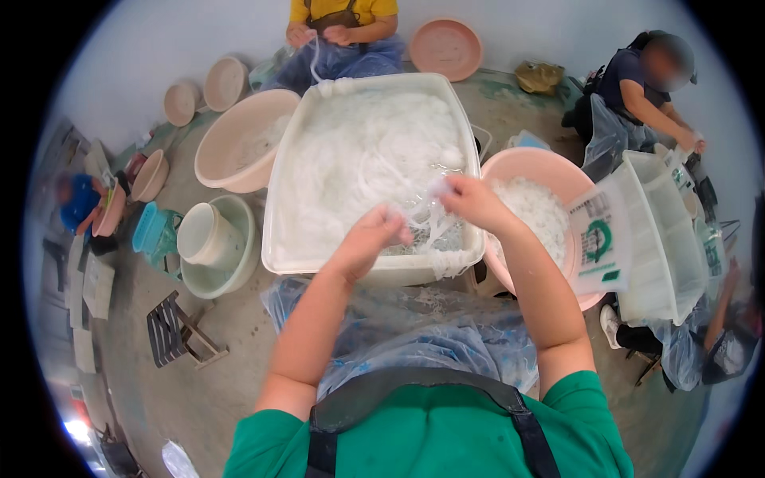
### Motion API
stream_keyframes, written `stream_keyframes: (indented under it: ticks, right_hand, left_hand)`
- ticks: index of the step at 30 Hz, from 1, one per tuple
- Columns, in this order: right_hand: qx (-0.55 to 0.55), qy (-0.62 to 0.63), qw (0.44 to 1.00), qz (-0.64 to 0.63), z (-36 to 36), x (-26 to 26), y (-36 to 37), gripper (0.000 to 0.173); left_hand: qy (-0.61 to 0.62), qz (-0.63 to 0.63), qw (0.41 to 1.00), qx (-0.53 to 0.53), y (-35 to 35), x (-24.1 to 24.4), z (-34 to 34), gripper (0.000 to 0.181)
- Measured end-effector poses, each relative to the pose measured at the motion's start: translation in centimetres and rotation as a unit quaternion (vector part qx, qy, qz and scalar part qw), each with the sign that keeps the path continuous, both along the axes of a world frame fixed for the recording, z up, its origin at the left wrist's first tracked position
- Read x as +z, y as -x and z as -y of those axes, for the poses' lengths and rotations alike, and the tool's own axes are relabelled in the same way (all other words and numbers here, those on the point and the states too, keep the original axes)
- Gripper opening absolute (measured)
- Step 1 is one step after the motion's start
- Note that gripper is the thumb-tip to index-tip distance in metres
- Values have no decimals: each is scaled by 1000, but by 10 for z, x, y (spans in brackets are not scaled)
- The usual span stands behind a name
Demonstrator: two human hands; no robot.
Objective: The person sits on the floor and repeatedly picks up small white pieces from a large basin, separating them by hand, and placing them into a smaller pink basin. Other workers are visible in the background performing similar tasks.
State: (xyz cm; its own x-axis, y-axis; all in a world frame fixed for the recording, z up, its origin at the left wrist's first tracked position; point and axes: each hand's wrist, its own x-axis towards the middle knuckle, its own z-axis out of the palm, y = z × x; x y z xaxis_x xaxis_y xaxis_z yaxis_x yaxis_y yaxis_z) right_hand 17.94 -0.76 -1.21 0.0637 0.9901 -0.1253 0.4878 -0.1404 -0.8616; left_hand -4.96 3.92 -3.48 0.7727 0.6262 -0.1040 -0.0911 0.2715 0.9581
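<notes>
A large white plastic tub (278,239) stands before me, holding water and a mass of long, soft white strands (382,149). Over its near right corner, my right hand (472,202) pinches a wet, translucent bunch of strands (436,224) between thumb and fingers. My left hand (381,227), a little lower and to the left, grips the same stringy material, though its fingertips are blurred. Some strands (449,263) hang over the tub's near rim. Darker water shows beneath my hands.
Right of the tub, a pink basin (538,161) holds white material, with a printed plastic bag (603,233) over its rim. Left are a peach basin (209,161), a pale green basin (251,263) with a bucket (206,233), and a folding stool (170,331). A co-worker (343,36) sits opposite, holding a strand.
</notes>
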Motion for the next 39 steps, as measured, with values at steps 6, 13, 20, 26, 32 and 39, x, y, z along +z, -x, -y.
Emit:
stream_keyframes:
  ticks: [6, 13, 20, 26, 32, 39]
  right_hand:
    - [149, -132, 973, 113, 20, 12, 30, 48]
    - [56, 14, 974, 218, 15, -63, 14, 18]
    - [21, -163, 985, -51, 18, 14, 42, 11]
    - [5, -10, 948, 318, 12, -41, -16, 20]
    - [31, -177, 984, -18, 2, 7, 18, 29]
    - [156, -251, 939, -179, 13, 13, 24, 16]
  left_hand:
    - [-286, -212, 934, -33, -11, 68, 2, 19]
    - [-233, 31, 950, 207, 7, 127, -39, 14]
    - [38, 49, 986, 154, 6, 83, -48, 12]
    - [-118, -157, 981, 6, -14, 70, -24, 16]
    - [-518, -170, 829, -127, -34, 83, -4, 15]
    - [-348, -96, 932, -17, -32, 80, -27, 16]
